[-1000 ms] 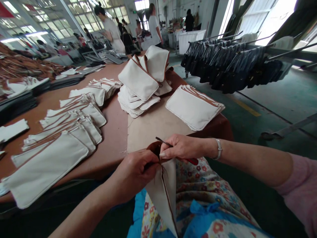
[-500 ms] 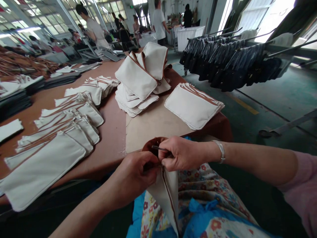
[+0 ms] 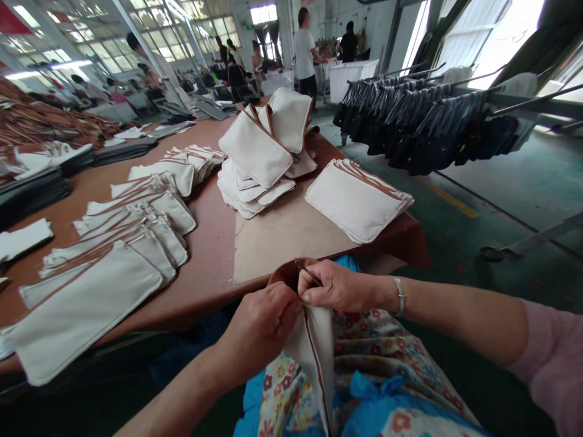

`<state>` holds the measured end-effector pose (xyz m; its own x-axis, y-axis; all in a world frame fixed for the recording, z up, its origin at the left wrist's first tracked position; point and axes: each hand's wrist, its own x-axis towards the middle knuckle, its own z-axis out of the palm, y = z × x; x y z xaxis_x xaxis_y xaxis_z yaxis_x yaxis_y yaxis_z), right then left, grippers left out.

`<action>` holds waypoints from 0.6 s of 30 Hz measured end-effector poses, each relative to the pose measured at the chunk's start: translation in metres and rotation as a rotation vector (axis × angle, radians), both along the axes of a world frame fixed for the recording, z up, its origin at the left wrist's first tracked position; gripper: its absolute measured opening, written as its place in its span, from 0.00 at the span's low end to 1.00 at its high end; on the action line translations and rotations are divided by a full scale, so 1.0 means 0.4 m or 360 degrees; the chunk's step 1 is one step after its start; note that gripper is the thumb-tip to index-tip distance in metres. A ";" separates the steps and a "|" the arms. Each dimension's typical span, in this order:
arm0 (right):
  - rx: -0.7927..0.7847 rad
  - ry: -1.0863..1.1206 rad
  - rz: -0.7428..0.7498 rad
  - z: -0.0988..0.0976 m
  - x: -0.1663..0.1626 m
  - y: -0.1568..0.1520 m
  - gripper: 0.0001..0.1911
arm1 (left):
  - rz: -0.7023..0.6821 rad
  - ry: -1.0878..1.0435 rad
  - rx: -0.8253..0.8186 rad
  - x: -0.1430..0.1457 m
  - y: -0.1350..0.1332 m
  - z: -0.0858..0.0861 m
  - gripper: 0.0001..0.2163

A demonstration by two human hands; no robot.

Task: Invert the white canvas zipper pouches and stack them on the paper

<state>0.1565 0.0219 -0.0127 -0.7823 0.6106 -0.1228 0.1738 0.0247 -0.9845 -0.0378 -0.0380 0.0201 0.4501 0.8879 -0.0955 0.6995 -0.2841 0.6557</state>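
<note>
I hold a cream canvas pouch (image 3: 314,352) with brown trim upright over my lap, just below the table's near edge. My left hand (image 3: 259,328) is closed on its upper left corner. My right hand (image 3: 337,286) pinches the top of the pouch from the right and also holds a thin dark metal tool (image 3: 308,272) that sticks out up and to the left. A silver bracelet (image 3: 399,296) circles my right wrist. The pouch's brown top end curls up between both hands.
The brown table (image 3: 214,243) carries rows of finished pouches (image 3: 122,243) at left, a heap (image 3: 259,164) in the middle and a neat stack (image 3: 355,200) at right. A rack of dark garments (image 3: 423,121) stands right. Several people work far behind.
Both hands and the pouch have sunk slightly toward my lap. The tool's tip has swung from pointing left to pointing up-left.
</note>
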 end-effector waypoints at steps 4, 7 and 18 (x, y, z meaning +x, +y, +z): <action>-0.0413 0.0059 0.0202 0.020 0.040 0.023 0.17 | 0.0074 -0.0315 -0.0258 -0.023 -0.015 0.011 0.13; 0.0003 0.0082 -0.0038 0.040 0.058 0.045 0.18 | 0.0108 -0.0468 -0.0284 -0.036 -0.024 0.026 0.13; 0.1368 -0.0229 0.0153 0.162 -0.073 -0.083 0.12 | 0.0613 -0.0119 0.0700 -0.079 -0.104 0.023 0.08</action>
<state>0.1274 -0.0114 0.0519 -0.8475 0.4692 0.2483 0.2537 0.7689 -0.5868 -0.0693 -0.0794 0.0291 0.0789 0.9377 0.3385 0.7624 -0.2755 0.5855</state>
